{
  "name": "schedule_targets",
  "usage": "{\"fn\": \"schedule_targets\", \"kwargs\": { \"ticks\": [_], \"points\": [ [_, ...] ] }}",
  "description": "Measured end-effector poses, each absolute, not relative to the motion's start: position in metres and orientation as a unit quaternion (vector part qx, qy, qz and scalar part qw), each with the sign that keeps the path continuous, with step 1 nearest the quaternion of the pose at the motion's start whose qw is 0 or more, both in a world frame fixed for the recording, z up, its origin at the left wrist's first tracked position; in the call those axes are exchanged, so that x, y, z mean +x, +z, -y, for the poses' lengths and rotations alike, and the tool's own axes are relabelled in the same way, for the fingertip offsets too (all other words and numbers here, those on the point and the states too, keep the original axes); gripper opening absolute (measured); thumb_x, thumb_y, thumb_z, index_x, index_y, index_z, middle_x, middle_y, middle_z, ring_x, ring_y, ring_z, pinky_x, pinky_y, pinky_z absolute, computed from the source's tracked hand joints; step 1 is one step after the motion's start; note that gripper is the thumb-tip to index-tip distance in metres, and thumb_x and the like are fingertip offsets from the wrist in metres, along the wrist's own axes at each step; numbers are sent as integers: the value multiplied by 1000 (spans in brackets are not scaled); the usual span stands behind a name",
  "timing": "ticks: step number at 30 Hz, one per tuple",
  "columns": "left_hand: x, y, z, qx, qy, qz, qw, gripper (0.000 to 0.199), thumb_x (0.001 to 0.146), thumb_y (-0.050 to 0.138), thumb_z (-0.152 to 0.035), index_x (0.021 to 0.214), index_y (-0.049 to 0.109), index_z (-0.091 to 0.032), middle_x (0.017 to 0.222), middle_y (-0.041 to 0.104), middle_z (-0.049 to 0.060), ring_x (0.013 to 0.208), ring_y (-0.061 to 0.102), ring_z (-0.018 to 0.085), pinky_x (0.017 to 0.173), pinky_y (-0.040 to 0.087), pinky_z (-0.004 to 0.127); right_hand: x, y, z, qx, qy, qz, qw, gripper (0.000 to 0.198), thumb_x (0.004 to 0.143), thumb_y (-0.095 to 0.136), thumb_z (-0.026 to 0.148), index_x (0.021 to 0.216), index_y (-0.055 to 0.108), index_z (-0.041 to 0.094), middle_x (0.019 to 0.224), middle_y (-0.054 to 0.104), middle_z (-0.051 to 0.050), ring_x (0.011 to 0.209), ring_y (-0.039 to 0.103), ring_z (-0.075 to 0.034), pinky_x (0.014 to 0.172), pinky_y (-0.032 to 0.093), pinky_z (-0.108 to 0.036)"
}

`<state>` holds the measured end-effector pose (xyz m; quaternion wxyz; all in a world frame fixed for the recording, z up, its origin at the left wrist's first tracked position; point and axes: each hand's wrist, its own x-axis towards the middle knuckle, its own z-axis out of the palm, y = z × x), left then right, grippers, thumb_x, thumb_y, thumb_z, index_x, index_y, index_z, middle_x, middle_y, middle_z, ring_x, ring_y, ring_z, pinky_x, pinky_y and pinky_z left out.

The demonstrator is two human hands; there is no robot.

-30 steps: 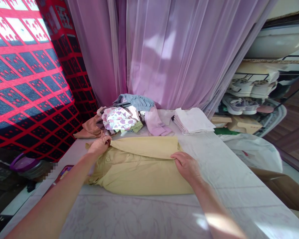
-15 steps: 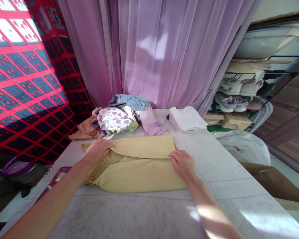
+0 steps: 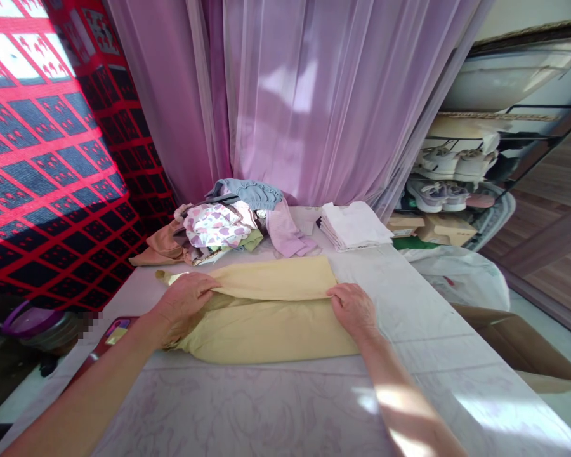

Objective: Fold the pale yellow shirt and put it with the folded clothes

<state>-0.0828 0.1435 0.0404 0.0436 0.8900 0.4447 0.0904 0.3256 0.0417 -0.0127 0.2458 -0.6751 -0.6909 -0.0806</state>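
A pair of yellow trousers [image 3: 266, 330] lies lengthwise across the table, its gathered end to the left and two long leg panels side by side. My left hand [image 3: 188, 298] is closed on the far panel's near edge, close to the gathered end. At the right end of that same edge, my right hand [image 3: 354, 309] pinches the cloth between thumb and fingers. The left hand and forearm cover part of the gathered end.
Beyond the trousers sits a heap of mixed clothes [image 3: 219, 226], with a stack of folded white cloths [image 3: 356, 225] to its right. A red phone-like object [image 3: 117, 333] lies beside my left forearm. Right of the table stand a shoe rack [image 3: 445, 165] and a cardboard box [image 3: 518, 336].
Both hands keep hold of the trousers' far panel. My right hand has shifted slightly right along the edge, and the cloth looks a little flatter. The whole view has shifted slightly.
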Motion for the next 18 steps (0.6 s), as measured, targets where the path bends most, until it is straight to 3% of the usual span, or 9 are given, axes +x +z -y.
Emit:
{"fn": "schedule_targets", "kwargs": {
  "ticks": [7,18],
  "points": [
    [-80,42,-139,895,57,-440,38,39,87,42,-29,114,71,-28,116,72,2,108,63,24,94,45,37,328,-14,-42,-693,-69,682,225,30,79,51,7,83,74,25,90,73,-2,87,59,-19,79,43,-31],
    [-65,49,-130,888,51,-450,74,36,83,47,-26,108,73,-31,118,71,0,110,62,23,97,44,36,335,-17,-42,-712,-62,669,205,31,80,52,7,85,76,26,93,72,-3,86,60,-20,77,43,-33]
  ]
}}
